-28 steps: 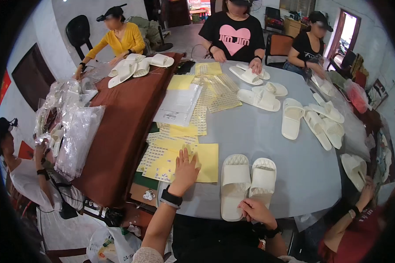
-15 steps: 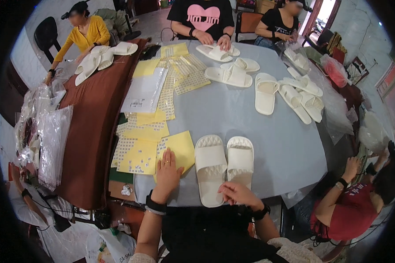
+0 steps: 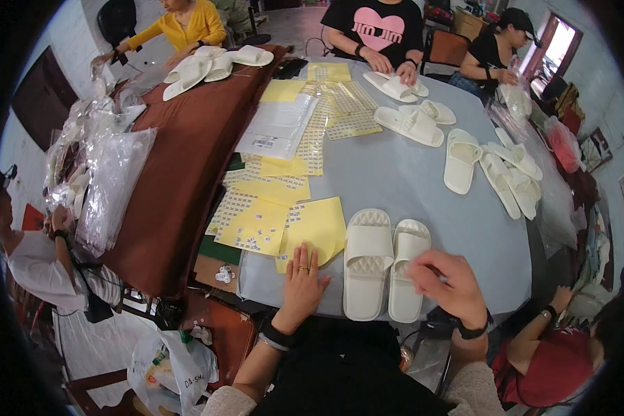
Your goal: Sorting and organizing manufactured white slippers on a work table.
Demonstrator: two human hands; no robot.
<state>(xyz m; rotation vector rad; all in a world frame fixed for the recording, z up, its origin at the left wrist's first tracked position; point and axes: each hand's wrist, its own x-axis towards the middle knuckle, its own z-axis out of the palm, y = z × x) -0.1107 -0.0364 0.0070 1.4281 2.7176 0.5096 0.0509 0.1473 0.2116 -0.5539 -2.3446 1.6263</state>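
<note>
Two white slippers lie side by side in front of me, toes away: the left slipper (image 3: 365, 291) and the right slipper (image 3: 404, 298). My left hand (image 3: 304, 283) rests flat with fingers spread, its fingertips on the near edge of a yellow sticker sheet (image 3: 319, 225). Above the right slipper hovers my right hand (image 3: 457, 284), fingers curled together and partly covering the slipper's strap side. Whatever those fingers may hold is hidden. Left of that sheet, another yellow sheet (image 3: 253, 222) carries small loose labels.
More sticker sheets and a clear plastic packet (image 3: 277, 125) run up the table's left side. Several white slippers (image 3: 462, 163) lie toward the far right. Clear bags (image 3: 114, 187) hang over the brown-covered table (image 3: 187, 152). Co-workers sit around; one person's hands (image 3: 394, 69) touch slippers opposite.
My right hand has lifted from the slippers' heel area and moved right, over the right slipper. My left hand stays by the yellow sheet. The whole view has shifted.
</note>
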